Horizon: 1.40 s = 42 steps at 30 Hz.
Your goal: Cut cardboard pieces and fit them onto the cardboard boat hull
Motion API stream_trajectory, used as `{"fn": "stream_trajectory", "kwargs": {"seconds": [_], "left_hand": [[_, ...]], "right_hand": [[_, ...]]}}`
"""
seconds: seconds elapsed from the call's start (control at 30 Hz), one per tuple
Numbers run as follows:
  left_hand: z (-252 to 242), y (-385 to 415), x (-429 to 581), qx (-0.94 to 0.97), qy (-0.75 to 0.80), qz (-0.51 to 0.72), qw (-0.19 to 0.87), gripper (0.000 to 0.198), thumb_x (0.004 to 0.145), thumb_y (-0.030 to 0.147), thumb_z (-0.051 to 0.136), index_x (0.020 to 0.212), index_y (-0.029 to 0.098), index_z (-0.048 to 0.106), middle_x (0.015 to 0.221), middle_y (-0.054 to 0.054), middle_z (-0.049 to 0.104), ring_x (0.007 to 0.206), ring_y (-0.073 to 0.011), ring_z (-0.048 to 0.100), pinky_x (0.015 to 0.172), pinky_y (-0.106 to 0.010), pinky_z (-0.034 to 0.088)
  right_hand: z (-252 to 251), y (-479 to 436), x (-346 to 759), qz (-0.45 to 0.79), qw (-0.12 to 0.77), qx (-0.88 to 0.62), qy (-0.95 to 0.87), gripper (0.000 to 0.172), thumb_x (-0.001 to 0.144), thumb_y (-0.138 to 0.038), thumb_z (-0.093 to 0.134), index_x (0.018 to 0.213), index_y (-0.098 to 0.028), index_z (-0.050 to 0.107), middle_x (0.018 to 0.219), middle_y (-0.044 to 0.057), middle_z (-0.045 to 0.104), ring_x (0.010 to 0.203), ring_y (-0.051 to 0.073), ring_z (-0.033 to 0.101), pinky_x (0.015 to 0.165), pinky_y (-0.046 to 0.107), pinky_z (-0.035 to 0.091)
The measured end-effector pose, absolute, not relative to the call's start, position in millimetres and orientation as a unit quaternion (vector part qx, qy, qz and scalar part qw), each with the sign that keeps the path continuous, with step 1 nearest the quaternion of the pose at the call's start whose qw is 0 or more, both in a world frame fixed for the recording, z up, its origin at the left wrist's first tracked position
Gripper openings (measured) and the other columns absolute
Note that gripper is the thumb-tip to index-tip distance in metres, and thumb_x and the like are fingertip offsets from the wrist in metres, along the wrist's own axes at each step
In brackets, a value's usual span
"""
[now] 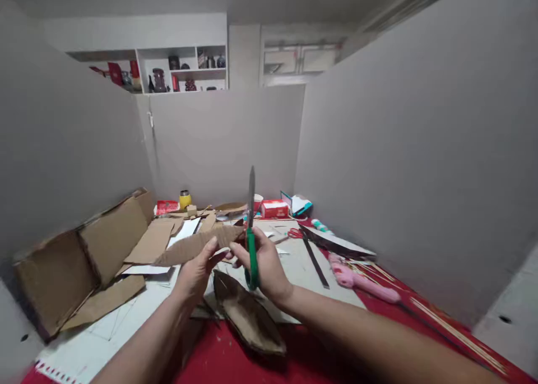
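Observation:
My right hand (pixel 263 263) grips green-handled scissors (pixel 251 227), their closed blades pointing straight up. My left hand (pixel 197 272) pinches a long strip of brown cardboard (pixel 197 245) that runs left from the scissors. Both hands are raised above the table, close together, with the strip's right end touching the scissors near the pivot. Below the hands lies a curved, boat-shaped cardboard piece (pixel 247 317) on the red table cover (pixel 235 361).
An opened cardboard box (pixel 79 255) lies at the left on white sheets. A pink glue gun (pixel 357 277), a black ruler (pixel 315 260), red scissors (pixel 296 233) and thin wooden sticks (pixel 445 322) lie at the right. Small boxes and a yellow jar (pixel 185 198) stand by the grey partition.

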<state>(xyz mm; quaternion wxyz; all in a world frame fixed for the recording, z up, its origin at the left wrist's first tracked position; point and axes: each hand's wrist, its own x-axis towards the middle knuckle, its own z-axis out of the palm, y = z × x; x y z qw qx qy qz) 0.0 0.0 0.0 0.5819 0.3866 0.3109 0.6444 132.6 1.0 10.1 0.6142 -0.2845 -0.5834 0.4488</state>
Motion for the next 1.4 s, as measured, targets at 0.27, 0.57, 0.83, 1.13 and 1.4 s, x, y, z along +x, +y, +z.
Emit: {"fn": "stream_trajectory", "kwargs": {"seconds": [0.27, 0.57, 0.83, 1.13, 1.4], "left_hand": [[18.2, 2.5, -31.0, 0.358, 0.294, 0.689, 0.557, 0.016, 0.058, 0.021, 0.08, 0.069, 0.01, 0.074, 0.07, -0.003, 0.073, 0.065, -0.0144, 0.065, 0.058, -0.025, 0.056], [22.4, -0.3, -32.8, 0.378, 0.282, 0.681, 0.56, 0.009, 0.058, 0.019, 0.074, 0.06, 0.012, 0.068, 0.06, 0.0, 0.065, 0.058, -0.0132, 0.059, 0.051, -0.026, 0.054], [19.0, -1.6, -31.9, 0.402, 0.292, 0.676, 0.544, 0.019, 0.058, 0.02, 0.077, 0.051, 0.012, 0.062, 0.053, 0.004, 0.052, 0.053, -0.0088, 0.05, 0.053, -0.026, 0.056], [12.1, 3.3, -28.6, 0.461, 0.308, 0.64, 0.532, 0.019, 0.065, 0.022, 0.08, 0.08, 0.012, 0.072, 0.083, -0.005, 0.072, 0.074, -0.0173, 0.066, 0.064, -0.03, 0.059], [9.0, 4.9, -27.8, 0.483, 0.314, 0.617, 0.535, 0.027, 0.066, 0.026, 0.08, 0.087, 0.012, 0.072, 0.084, -0.008, 0.074, 0.074, -0.0193, 0.068, 0.063, -0.028, 0.057]], "right_hand": [[-1.1, -6.2, 184.8, 0.444, 0.46, -0.359, -0.68, 0.033, 0.081, -0.047, 0.063, 0.078, -0.02, 0.044, 0.049, -0.011, 0.041, 0.036, 0.006, 0.039, 0.034, 0.016, 0.033], [1.6, -26.8, 230.1, 0.372, 0.256, -0.349, -0.821, 0.046, 0.087, -0.064, 0.042, 0.094, -0.02, 0.049, 0.083, 0.003, 0.048, 0.067, 0.014, 0.051, 0.054, 0.024, 0.05], [20.0, -35.5, 222.2, 0.208, 0.205, -0.389, -0.874, 0.039, 0.09, -0.056, 0.042, 0.088, -0.02, 0.055, 0.081, 0.006, 0.061, 0.071, 0.02, 0.054, 0.07, 0.031, 0.046], [8.7, -27.1, 219.3, 0.196, 0.171, -0.387, -0.885, 0.033, 0.093, -0.048, 0.038, 0.087, -0.018, 0.051, 0.083, 0.005, 0.06, 0.074, 0.019, 0.054, 0.069, 0.029, 0.044], [13.1, -32.5, 216.0, 0.204, 0.16, -0.399, -0.879, 0.029, 0.091, -0.044, 0.04, 0.08, -0.018, 0.049, 0.075, 0.003, 0.058, 0.069, 0.017, 0.051, 0.063, 0.026, 0.04]]}}
